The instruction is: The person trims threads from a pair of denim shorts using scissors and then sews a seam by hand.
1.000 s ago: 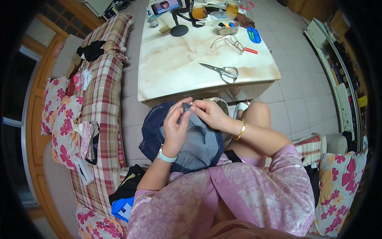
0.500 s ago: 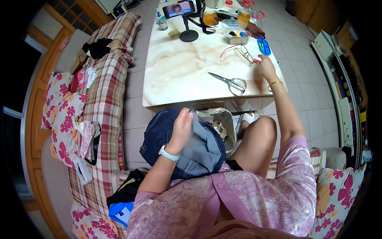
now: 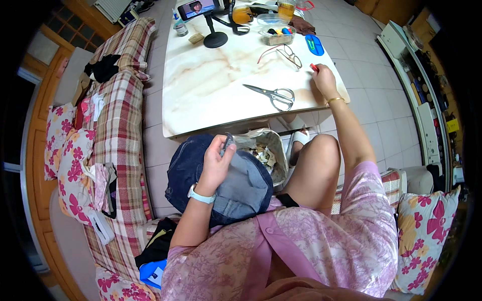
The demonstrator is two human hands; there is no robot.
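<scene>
A piece of dark and faded blue denim cloth (image 3: 241, 188) lies in my lap, and my left hand (image 3: 217, 163) grips its upper edge. My right hand (image 3: 322, 79) is stretched out to the right edge of the marble table (image 3: 221, 85), its fingers closed on a small red tool (image 3: 314, 66). Silver scissors (image 3: 273, 94) lie on the table to the left of that hand. A pair of glasses (image 3: 288, 54) lies just beyond it.
A bag of scraps (image 3: 263, 153) stands on the floor under the table edge. At the table's far end are a phone on a stand (image 3: 201, 10), a blue case (image 3: 315, 44) and a clear box (image 3: 276, 32). A plaid sofa with flowered cushions (image 3: 113, 140) runs along my left.
My right hand left the denim, reached up to the table's right edge and closed on the small red tool. My left hand stayed on the cloth in my lap.
</scene>
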